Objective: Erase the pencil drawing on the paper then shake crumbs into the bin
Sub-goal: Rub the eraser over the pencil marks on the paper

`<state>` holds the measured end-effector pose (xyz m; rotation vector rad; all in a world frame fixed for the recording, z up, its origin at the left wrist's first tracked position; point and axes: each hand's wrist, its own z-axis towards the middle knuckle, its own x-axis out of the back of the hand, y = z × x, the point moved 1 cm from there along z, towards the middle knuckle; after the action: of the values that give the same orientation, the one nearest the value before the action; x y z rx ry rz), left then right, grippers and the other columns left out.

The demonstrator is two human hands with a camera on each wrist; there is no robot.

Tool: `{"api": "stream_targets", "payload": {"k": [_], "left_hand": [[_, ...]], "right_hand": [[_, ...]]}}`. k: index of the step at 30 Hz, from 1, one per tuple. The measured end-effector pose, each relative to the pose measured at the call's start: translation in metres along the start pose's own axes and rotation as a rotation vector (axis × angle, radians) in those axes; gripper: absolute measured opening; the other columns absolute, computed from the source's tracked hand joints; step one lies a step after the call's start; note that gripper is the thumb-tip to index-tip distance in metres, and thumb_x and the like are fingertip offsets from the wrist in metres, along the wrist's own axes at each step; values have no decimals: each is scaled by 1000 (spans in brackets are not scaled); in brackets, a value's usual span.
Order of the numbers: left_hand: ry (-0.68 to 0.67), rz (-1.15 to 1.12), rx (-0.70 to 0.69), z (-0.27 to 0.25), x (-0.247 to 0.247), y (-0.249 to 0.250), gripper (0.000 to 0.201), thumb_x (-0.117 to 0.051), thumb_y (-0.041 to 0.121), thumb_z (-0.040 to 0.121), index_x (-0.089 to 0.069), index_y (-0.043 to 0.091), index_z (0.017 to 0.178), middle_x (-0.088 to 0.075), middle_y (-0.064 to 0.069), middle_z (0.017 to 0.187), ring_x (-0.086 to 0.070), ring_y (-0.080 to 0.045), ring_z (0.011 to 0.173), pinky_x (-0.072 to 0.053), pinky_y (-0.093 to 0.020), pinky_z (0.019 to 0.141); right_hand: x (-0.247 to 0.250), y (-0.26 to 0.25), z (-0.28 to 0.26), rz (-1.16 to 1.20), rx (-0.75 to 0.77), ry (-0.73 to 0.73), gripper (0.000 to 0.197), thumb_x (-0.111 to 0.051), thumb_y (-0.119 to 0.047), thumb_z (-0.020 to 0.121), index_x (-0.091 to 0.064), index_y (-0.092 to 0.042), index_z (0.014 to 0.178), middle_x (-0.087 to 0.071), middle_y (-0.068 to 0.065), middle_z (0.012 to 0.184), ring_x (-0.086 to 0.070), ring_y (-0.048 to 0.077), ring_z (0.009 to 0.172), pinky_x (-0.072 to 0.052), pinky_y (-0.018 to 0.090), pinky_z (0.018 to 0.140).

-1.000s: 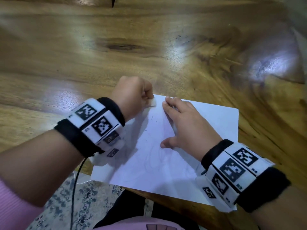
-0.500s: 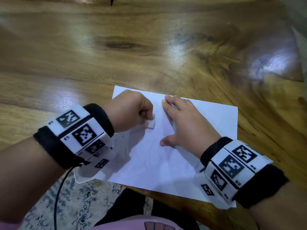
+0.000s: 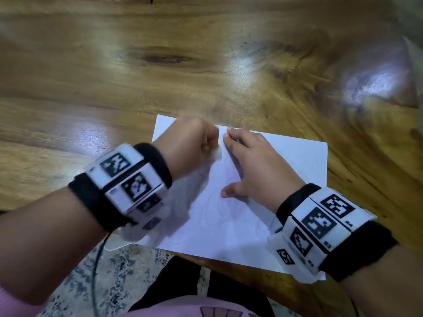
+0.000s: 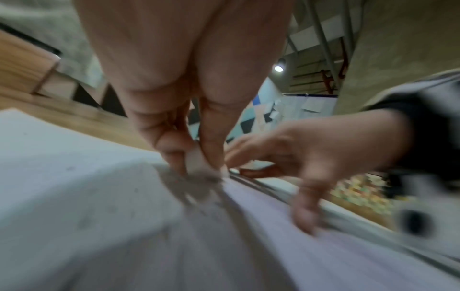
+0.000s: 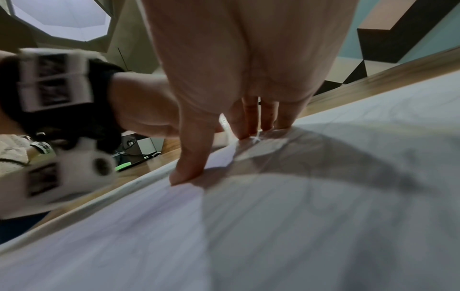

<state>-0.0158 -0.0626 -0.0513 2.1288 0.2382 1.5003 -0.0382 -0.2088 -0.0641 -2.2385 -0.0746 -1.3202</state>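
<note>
A white sheet of paper (image 3: 286,165) with faint pencil lines lies on the wooden table, its near edge over the table's front edge. My left hand (image 3: 190,145) pinches a small white eraser (image 3: 217,153) and presses it on the paper's upper middle; the left wrist view shows the eraser (image 4: 195,160) between thumb and fingers, touching the paper (image 4: 74,177). My right hand (image 3: 254,165) lies flat on the paper just right of the eraser, fingers spread and straight. In the right wrist view its fingertips (image 5: 189,173) press the sheet (image 5: 323,216) down. No bin is in view.
The glossy wooden table (image 3: 160,65) stretches far beyond the paper. Below the table's front edge I see a patterned rug (image 3: 75,282), a black cable (image 3: 96,266) from my left wrist, and my lap in pink and black clothing (image 3: 183,305).
My left hand with the eraser rubs back and forth: it slid toward me half a second ago and has moved away again. The right hand has stayed put on the paper.
</note>
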Motion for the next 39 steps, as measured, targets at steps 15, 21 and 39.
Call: {"api": "stream_targets", "payload": {"k": [15, 21, 39], "left_hand": [[33, -23, 25, -5, 2, -2, 7, -71, 14, 72, -69, 9, 75, -55, 0, 66, -48, -18, 63, -26, -24, 51], [-215, 6, -12, -20, -4, -7, 8, -68, 7, 72, -70, 13, 76, -57, 7, 63, -48, -5, 56, -36, -6, 55], [12, -1, 91, -44, -5, -15, 8, -66, 6, 73, -70, 11, 77, -54, 2, 74, -48, -14, 66, -30, -18, 54]], "right_hand": [[-1, 2, -1, 6, 9, 0, 110, -80, -42, 66, -15, -15, 150, -7, -9, 157, -6, 9, 141, -5, 12, 107], [-2, 4, 0, 7, 15, 2, 110, -81, -42, 65, -16, -14, 150, -10, -8, 156, -7, 10, 141, -5, 11, 106], [-1, 2, -1, -2, 5, 8, 110, -81, -41, 64, -17, -13, 149, -11, -7, 156, -9, 12, 140, -8, 14, 109]]}}
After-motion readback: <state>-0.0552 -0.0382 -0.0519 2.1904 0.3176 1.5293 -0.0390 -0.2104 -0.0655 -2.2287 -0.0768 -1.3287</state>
